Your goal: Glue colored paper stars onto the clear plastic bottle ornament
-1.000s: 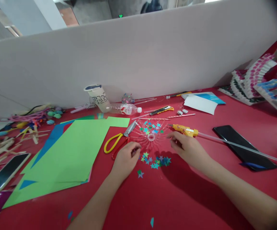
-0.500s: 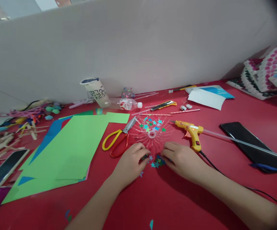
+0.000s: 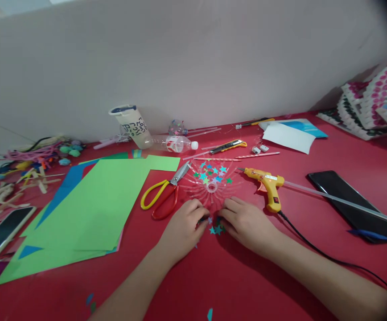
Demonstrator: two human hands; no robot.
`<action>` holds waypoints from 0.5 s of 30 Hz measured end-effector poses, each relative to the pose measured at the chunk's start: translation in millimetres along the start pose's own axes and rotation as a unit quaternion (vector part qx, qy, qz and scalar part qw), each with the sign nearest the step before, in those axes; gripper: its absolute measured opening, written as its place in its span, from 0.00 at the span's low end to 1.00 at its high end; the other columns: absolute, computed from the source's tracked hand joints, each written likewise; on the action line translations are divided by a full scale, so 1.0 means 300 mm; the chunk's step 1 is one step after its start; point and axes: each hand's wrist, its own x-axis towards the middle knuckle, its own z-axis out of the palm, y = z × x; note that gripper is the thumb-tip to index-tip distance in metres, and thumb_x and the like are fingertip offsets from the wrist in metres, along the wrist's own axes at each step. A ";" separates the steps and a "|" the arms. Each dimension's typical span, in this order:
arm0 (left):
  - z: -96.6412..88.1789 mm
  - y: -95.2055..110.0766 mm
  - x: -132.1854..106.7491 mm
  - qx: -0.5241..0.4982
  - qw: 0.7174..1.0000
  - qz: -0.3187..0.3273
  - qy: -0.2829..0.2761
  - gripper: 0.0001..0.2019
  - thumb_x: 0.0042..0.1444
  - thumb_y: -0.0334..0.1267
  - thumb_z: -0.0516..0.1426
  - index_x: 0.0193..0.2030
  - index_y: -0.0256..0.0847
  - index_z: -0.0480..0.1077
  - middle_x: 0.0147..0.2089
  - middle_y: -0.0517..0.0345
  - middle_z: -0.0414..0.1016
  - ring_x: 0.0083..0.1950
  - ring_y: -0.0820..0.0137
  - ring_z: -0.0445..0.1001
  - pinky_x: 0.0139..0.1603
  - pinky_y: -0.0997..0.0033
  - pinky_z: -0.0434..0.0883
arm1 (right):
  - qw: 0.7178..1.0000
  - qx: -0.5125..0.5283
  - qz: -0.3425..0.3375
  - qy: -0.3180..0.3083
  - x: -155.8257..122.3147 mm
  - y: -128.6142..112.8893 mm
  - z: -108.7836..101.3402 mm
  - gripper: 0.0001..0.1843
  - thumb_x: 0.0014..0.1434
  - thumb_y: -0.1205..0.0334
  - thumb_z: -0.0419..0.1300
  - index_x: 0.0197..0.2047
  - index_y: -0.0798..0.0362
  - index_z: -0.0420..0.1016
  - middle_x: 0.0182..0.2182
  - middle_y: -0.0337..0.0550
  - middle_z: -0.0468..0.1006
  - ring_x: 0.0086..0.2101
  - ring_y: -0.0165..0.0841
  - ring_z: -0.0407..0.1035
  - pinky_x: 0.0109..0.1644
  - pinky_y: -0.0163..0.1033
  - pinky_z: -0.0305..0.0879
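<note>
Small blue and green paper stars [image 3: 217,229] lie on the red table between my two hands. My left hand [image 3: 184,228] rests at their left with fingers curled; something dark shows between thumb and fingers, too hidden to name. From the right, my right hand [image 3: 249,221] reaches the stars with bent fingers, its fingertips partly out of sight. Just beyond is a clear plastic bottle bottom cut into spread strips [image 3: 211,187], with more stars [image 3: 215,170] scattered on its far side. Open scissors [image 3: 171,183] with yellow and red handles lie beside it.
A yellow glue gun [image 3: 267,183] with its cord lies right, its stick crossing a black phone [image 3: 354,200]. Green paper sheets [image 3: 100,209] cover the left. Behind are a cutter [image 3: 228,146], a clear bottle [image 3: 176,144] and a cup [image 3: 133,127] by the wall.
My right hand has moved slightly left, narrowing the gap between my hands and covering more of the near stars. My left hand has barely moved. The view has shifted a little.
</note>
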 end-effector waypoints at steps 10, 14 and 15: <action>-0.009 0.002 0.005 0.006 0.999 -0.035 0.022 0.08 0.59 0.29 0.49 0.37 0.39 0.70 0.38 0.55 0.68 0.42 0.67 0.66 0.45 0.67 0.64 | 0.995 -0.049 -0.038 0.073 0.029 -0.068 0.041 0.04 0.57 0.65 0.58 0.35 0.56 0.73 0.32 0.43 0.71 0.34 0.36 0.62 0.34 0.40 0.58; -0.016 0.002 0.006 -0.001 0.998 -0.048 0.032 0.08 0.60 0.30 0.49 0.38 0.39 0.70 0.38 0.55 0.68 0.42 0.67 0.67 0.45 0.67 0.65 | 0.992 -0.078 -0.062 0.077 0.035 -0.079 0.061 0.03 0.56 0.70 0.59 0.31 0.56 0.72 0.31 0.43 0.71 0.32 0.36 0.61 0.34 0.40 0.56; -0.018 0.002 0.005 -0.003 0.998 -0.047 0.033 0.08 0.60 0.31 0.49 0.38 0.39 0.70 0.38 0.55 0.68 0.42 0.67 0.67 0.45 0.67 0.65 | 0.991 -0.081 -0.069 0.077 0.034 -0.078 0.063 0.03 0.56 0.71 0.58 0.31 0.56 0.72 0.30 0.43 0.70 0.32 0.35 0.61 0.34 0.40 0.56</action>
